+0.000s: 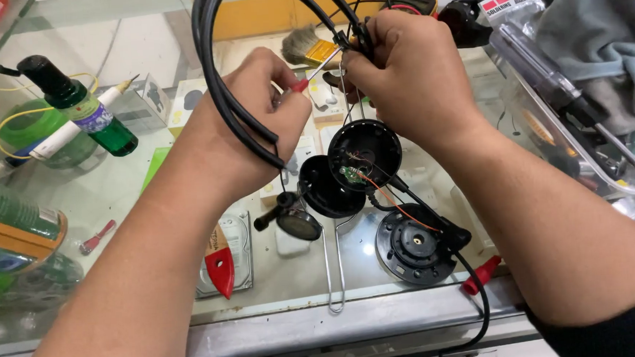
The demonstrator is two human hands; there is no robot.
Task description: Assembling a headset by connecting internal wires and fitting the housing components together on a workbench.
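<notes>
A dismantled black headset (363, 154) hangs in the air between both hands, above the glass worktop (122, 189). Its open ear cup shows a small circuit board and thin wires, one of them orange, and its black headband and cable (226, 96) loop over the left hand (260, 113). That hand's grip is clenched around a small red-handled screwdriver (312, 74), whose tip points toward the right hand (406, 72). The right hand's grip pinches the headset's cable up near its top.

Below, on the worktop, lie a round black speaker part (411, 246), a hard drive (238, 251), a red-handled knife (219, 263) and a bent wire stand (333, 272). To the left stands a green bottle (86, 111); farther back lies a brush (307, 48). At right is a clear plastic box (560, 108) with a grey cloth (607, 33) above it. The worktop has a metal front edge.
</notes>
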